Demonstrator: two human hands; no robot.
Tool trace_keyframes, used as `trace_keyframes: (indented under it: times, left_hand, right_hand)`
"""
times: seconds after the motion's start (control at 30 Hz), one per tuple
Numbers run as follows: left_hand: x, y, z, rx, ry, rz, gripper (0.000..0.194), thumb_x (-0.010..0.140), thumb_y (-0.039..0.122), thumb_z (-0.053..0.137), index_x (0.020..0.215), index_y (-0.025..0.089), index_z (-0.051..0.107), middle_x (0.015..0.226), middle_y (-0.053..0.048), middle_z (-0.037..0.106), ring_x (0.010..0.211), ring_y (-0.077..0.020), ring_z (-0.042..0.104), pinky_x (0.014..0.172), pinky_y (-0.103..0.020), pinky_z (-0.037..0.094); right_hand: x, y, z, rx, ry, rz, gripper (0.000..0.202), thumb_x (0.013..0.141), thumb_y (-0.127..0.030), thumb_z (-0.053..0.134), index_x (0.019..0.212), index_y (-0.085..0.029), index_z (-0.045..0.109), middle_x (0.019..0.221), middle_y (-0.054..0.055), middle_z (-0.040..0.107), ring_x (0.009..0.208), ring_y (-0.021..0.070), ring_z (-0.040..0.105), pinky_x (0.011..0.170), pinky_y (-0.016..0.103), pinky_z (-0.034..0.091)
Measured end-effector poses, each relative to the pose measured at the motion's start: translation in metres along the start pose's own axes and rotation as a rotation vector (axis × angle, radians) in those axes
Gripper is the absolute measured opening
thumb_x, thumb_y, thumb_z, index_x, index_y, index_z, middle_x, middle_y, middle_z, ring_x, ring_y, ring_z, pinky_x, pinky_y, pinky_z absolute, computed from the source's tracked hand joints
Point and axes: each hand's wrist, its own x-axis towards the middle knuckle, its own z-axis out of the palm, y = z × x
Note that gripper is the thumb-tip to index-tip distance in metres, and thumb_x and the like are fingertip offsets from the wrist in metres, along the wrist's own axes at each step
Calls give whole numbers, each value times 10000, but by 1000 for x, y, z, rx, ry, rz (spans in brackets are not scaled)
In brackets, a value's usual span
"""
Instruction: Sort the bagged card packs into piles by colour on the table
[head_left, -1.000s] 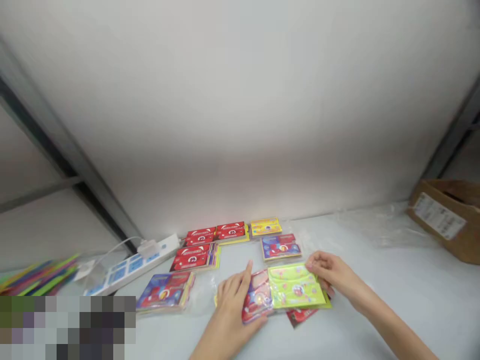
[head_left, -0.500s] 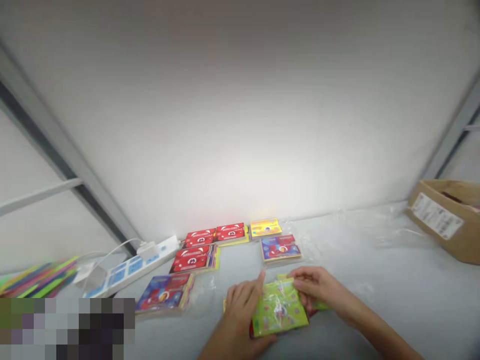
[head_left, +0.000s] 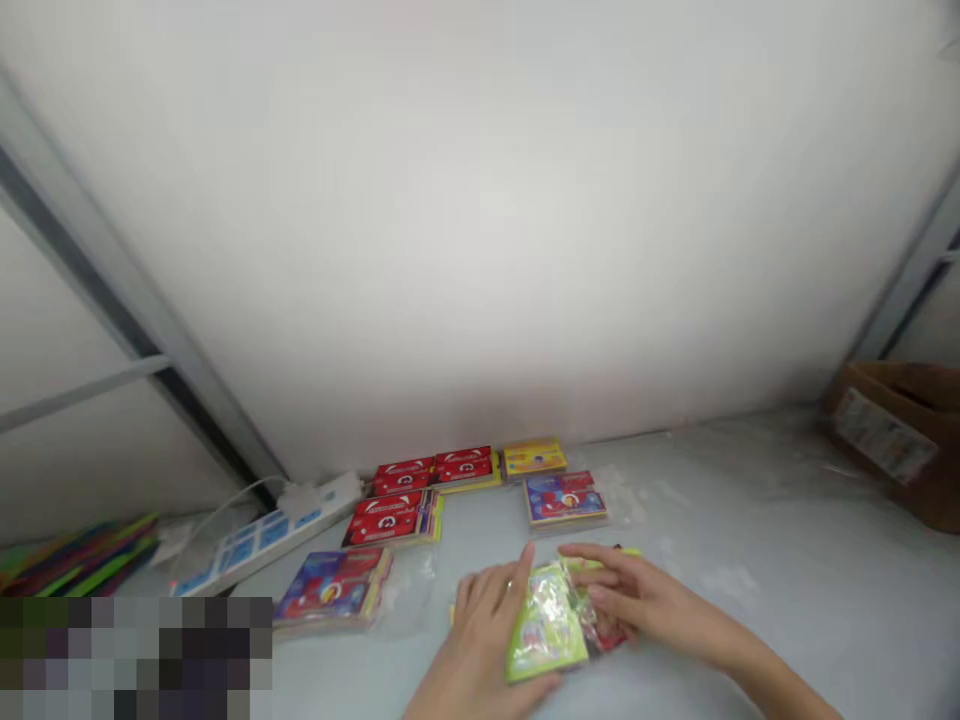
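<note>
A bright green printed packet [head_left: 546, 630] in shiny clear plastic lies low in the middle of the head view. My left hand [head_left: 484, 635] grips its left side, thumb along the near edge and fingers closed at the far left. My right hand [head_left: 634, 598] is at the packet's right side, with its fingers bent over the clear plastic [head_left: 585, 600]. Red and yellow-green bits show under and around those fingers. What lies beneath the packet is mostly hidden, and blur softens the fingertips.
Bagged stacks of red [head_left: 386, 518], yellow [head_left: 534, 457] and blue-red printed packets [head_left: 564, 498] lie beyond my hands. Another blue-red stack [head_left: 330, 590] is at left. A power strip [head_left: 277, 530], colourful strips [head_left: 82, 560] and a cardboard box [head_left: 892, 440] flank the table [head_left: 750, 560].
My right hand has moved over the packet's right part, and its fingers are more stretched. Less of the green face shows, with more plastic and red at its right. My left hand stays at the left side.
</note>
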Motion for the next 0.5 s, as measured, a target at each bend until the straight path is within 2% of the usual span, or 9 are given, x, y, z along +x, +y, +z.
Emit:
trace_keyframes:
  times: [0.07,0.13,0.2,0.27,0.33,0.37,0.43,0.5]
  left_hand:
    - [-1,2,-3,-5,7,0,956,658,279,695,1393,322,84,1307,-44,414,1156,-283,353,995,-449,279]
    - [-2,4,-7,-2,30,5,950,659,255,685,1395,316,87,1297,-38,426,1152,-280,360,998,-441,279]
    - [-3,3,-10,16,67,4,957,651,236,680,1395,317,83,1293,-32,430,1147,-278,366,1001,-436,276]
    - [-3,1,-12,30,95,-2,960,656,244,671,1396,321,64,1295,-33,426,1135,-276,375,994,-431,290]
    - [-3,-2,-14,29,116,-15,953,667,256,661,1395,330,52,1282,-34,433,1121,-277,384,982,-432,309]
    - [-3,-3,-15,24,124,-22,947,673,254,656,1394,334,47,1276,-33,434,1121,-278,382,980,-432,314]
    - [-3,-3,-15,12,134,-33,947,676,235,651,1393,339,41,1268,-26,434,1128,-280,375,981,-430,315]
    - [-3,-3,-15,10,148,-42,951,670,210,648,1394,337,44,1271,-22,429,1133,-285,368,985,-430,308]
  right_hand:
    - [1,-2,-3,-27,32,-11,415,772,-428,559,1150,-258,535,955,60,667,648,147,599,556,266,442]
    - [3,-5,-9,-87,77,-38,309,780,-434,544,985,-210,605,765,35,670,627,153,586,586,275,441]
    - [4,-7,-20,-206,138,-57,252,788,-428,526,776,-192,613,615,6,620,569,148,553,568,271,421]
    - [3,-8,-33,-376,212,-60,237,786,-394,523,677,-195,591,581,0,588,569,156,537,554,271,398]
    - [-1,-5,-46,-559,284,-20,138,735,-343,574,744,-209,610,649,7,591,625,180,541,581,286,399]
    - [-3,-2,-51,-628,303,11,162,686,-309,619,822,-219,617,717,15,598,672,195,548,619,300,411]
    - [-8,4,-58,-700,313,62,374,583,-230,681,948,-233,599,845,32,586,778,222,555,717,330,422]
    - [-11,9,-59,-707,297,73,444,523,-168,689,950,-232,588,913,37,561,862,234,545,791,338,410]
